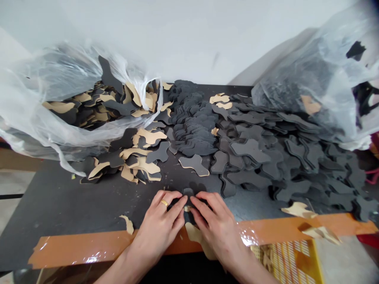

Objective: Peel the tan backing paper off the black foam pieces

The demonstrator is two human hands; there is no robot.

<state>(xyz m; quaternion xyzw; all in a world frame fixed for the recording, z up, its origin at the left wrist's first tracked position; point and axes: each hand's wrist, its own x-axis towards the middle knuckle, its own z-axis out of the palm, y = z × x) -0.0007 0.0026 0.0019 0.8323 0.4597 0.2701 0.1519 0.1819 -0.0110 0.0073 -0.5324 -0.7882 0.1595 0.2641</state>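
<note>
- Left hand (164, 215) and right hand (214, 217): fingertips drawn close, both pinching the dark piece (187, 191).
- Dark piece: between the hands, at the near side of the desk (89, 205); mostly hidden by fingers.
- Caution: uneven pull between the hands could crease or tear the dark piece.
- Caution: the tan sheet (194, 232) lies beside the right hand, over the tape (97, 248); a wrist brush could drop it.

Cut pieces (250, 151), foam-like sheet, matt, smooth-faced; backing liners (299, 210), smooth, paper-like, dull. Open bag (85, 136), translucent plastic film, crinkled, glossy; edge tape (71, 249), plastic, high gloss with bright glare. Tabletop (97, 205), low sheen, lightly scuffed; finger ring (164, 202), polished gold-toned metal; slatted crate (315, 260), moulded plastic; rear wall (189, 39), smooth, matt.
</note>
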